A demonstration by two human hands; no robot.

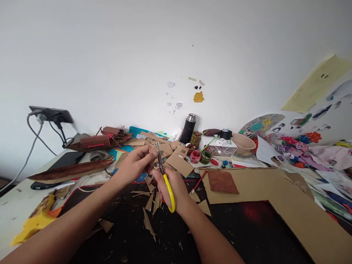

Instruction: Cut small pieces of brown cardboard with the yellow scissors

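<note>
My right hand (174,189) is wrapped round the yellow-handled scissors (169,192), whose metal blades point up and away from me. Just left of the blades, my left hand (137,163) pinches a small piece of cardboard (154,149) between thumb and fingers. The piece touches or nearly touches the blades; which one is too small to tell. Below both hands, cardboard scraps (149,223) lie scattered on the dark mat (123,234). A larger cardboard piece (179,161) rests behind my right hand.
Brown-painted boat shapes (74,170) and a yellow glue gun (37,220) lie at left. Behind stand a black flask (188,129), paint jars (195,157) and a bowl (243,143). At right, a large cardboard sheet (255,183) carries a brown-painted square (223,182).
</note>
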